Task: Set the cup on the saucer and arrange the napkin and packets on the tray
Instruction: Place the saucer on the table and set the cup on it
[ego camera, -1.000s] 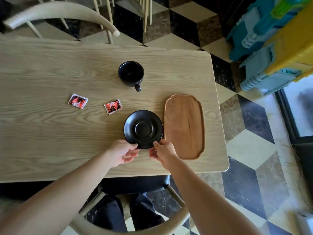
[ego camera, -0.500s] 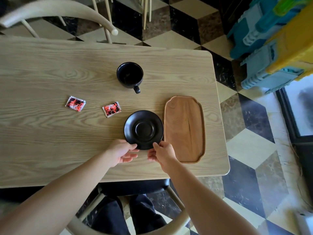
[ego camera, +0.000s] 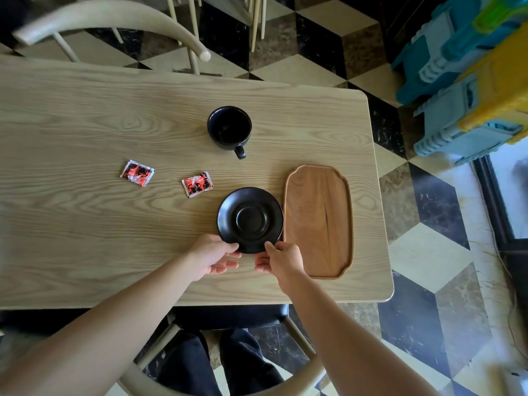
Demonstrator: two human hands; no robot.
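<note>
A black saucer [ego camera: 250,219] lies on the wooden table [ego camera: 85,224], right beside the left edge of an oblong wooden tray [ego camera: 318,221]. My left hand [ego camera: 213,255] pinches the saucer's near-left rim and my right hand [ego camera: 281,260] pinches its near-right rim. A black cup [ego camera: 229,128] stands upright farther back, handle pointing toward me. Two red-and-white packets lie to the left: one [ego camera: 197,184] close to the saucer, the other [ego camera: 137,172] farther left. No napkin is visible.
A pale wooden chair [ego camera: 114,21] stands behind the table, and another chair's curved back [ego camera: 171,384] is below my arms. Blue and yellow plastic pieces [ego camera: 471,67] stand on the checkered floor at right. The table's right edge is just beyond the tray.
Both hands stay on the saucer's near rim. The saucer has barely shifted beside the tray; the view has tipped slightly, so everything sits a little lower in the picture.
</note>
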